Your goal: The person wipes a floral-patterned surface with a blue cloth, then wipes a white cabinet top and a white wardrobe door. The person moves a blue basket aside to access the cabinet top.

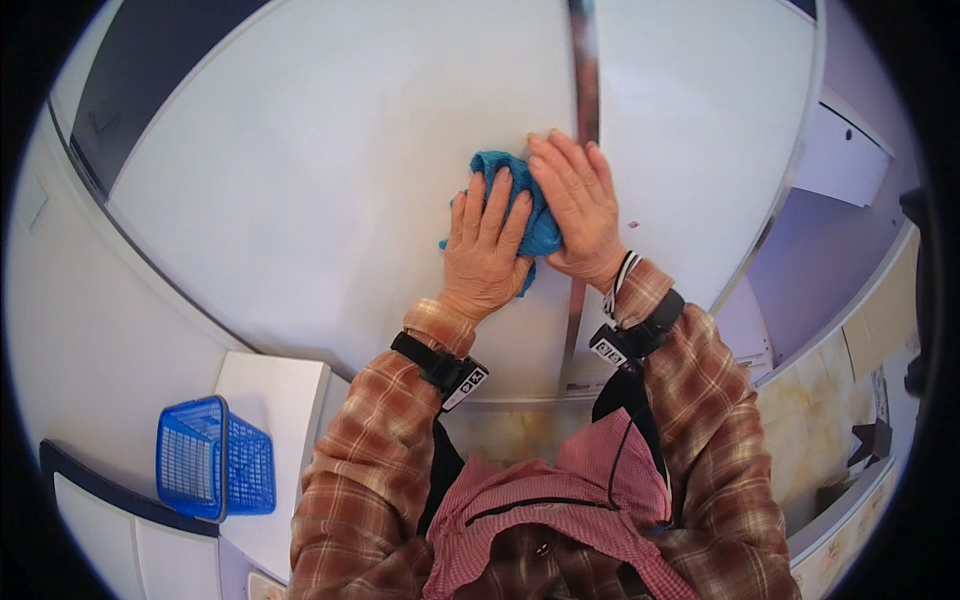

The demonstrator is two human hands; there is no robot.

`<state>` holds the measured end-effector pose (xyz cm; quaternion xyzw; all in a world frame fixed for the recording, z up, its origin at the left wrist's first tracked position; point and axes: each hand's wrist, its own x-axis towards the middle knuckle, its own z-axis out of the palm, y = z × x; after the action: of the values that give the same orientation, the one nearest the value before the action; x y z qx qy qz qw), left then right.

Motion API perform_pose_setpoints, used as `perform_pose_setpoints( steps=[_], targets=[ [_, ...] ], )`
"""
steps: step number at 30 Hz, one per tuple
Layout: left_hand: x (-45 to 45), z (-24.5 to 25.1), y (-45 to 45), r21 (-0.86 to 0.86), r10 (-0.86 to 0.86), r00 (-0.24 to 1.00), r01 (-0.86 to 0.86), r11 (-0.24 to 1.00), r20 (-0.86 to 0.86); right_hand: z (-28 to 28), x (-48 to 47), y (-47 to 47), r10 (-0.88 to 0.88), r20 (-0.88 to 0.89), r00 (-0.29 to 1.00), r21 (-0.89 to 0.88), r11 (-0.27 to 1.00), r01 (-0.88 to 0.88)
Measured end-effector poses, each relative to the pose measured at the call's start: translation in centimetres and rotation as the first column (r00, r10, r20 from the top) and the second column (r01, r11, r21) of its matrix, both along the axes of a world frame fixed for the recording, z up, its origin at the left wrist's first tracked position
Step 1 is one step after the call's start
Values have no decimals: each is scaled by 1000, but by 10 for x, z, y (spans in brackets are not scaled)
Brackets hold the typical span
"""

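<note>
A bunched blue cloth [541, 225] is pressed against a white sliding door panel [300, 165]. My left hand [487, 247] lies over the cloth with its fingers spread, holding it to the panel. Close beside it, my right hand [581, 202] rests flat, its straight fingers reaching past the cloth toward a shiny vertical strip [586, 67]. The cloth touches the thumb side of that hand, and the right thumb is mostly hidden.
On the lower left, a blue plastic basket [251, 465] stands on a white cabinet top [270, 375]. A second white panel [697, 135] bears a small reddish mark [634, 224]. A white drawer-like box [844, 161] is at the right, with flattened cardboard [885, 315] below.
</note>
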<state>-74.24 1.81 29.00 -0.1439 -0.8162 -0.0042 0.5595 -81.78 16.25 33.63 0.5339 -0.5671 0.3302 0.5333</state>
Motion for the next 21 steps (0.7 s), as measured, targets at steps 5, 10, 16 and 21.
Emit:
perform_pose_setpoints(
  steps=[5,10,16,21],
  targets=[
    [7,-25,-10,-54,46,998,-44,998,32,-9,-10,-6,-75,-58,995,-35,997,73],
    [-2,3,6,-53,76,997,-78,996,-31,-8,-7,-8,-51,-63,997,-50,998,48],
    [-13,50,4,-136,56,993,-69,988,-99,-10,-12,-5,-7,-40,999,-62,998,5],
    [-12,40,-10,57,71,965,-59,997,-253,-14,-13,-5,-38,-43,998,-80,996,35]
  ],
)
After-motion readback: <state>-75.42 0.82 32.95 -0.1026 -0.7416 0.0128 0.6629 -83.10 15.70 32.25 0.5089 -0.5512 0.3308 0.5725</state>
